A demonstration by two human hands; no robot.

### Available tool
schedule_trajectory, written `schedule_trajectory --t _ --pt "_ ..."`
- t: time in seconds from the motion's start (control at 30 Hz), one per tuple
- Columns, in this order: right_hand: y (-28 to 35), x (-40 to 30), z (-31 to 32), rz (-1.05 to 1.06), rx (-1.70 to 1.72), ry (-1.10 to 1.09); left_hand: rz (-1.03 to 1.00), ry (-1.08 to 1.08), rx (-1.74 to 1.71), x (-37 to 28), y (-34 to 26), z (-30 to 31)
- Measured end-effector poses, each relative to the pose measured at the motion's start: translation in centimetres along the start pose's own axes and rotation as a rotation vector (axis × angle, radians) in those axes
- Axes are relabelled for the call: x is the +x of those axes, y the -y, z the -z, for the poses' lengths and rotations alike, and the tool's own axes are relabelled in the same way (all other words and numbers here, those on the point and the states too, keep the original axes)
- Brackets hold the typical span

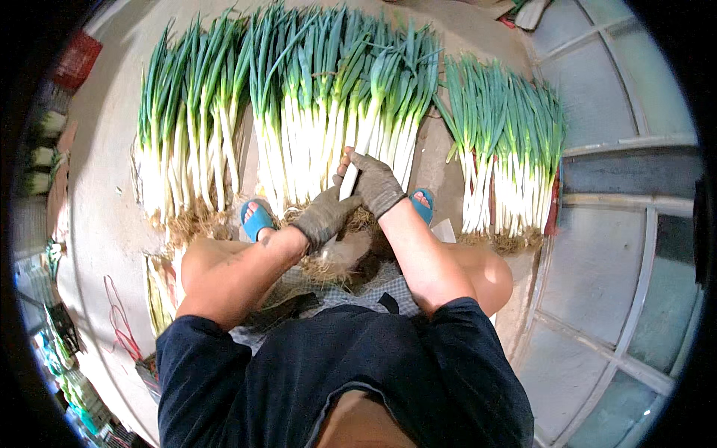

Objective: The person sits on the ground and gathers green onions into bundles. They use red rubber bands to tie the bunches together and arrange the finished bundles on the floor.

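Note:
My right hand (374, 182), in a grey-brown work glove with bare fingertips showing, grips the white shank of a large scallion (367, 134). That scallion slants away from me over the middle pile (302, 145) of scallions, its green leaves at the far end. My left hand (326, 217), gloved alike, holds the stalk's lower end between thumb and fingers. Whether roots remain on that end is hidden by the glove. Below my hands, between my knees, lies a heap of stringy roots and peelings (330, 266).
Scallion piles with roots lie at left (187, 134) and right (504, 151). My feet, in blue slippers (256, 217), flank the middle pile. A framed glass panel (594, 269) borders the right side. A red cord (120, 322) lies on the floor at left; a red container (77, 59) stands far left.

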State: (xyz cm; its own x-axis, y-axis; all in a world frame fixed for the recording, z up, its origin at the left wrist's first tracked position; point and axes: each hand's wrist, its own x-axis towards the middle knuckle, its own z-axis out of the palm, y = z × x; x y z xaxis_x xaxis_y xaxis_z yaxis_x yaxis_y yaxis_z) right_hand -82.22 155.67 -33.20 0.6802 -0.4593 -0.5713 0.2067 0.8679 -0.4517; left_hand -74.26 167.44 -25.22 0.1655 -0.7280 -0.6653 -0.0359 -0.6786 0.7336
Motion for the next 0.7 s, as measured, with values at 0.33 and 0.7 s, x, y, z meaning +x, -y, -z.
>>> schedule_trajectory --t 0.33,0.7 --pt "3.5 -4.7 -5.0 0.157 0.033 -0.137 -0.007 0.078 -0.025 -11.5 4.6 -1.6" --pt "7.0 -8.9 -2.9 0.369 0.109 0.132 0.046 0.308 -0.953 -16.2 9.0 -3.0"
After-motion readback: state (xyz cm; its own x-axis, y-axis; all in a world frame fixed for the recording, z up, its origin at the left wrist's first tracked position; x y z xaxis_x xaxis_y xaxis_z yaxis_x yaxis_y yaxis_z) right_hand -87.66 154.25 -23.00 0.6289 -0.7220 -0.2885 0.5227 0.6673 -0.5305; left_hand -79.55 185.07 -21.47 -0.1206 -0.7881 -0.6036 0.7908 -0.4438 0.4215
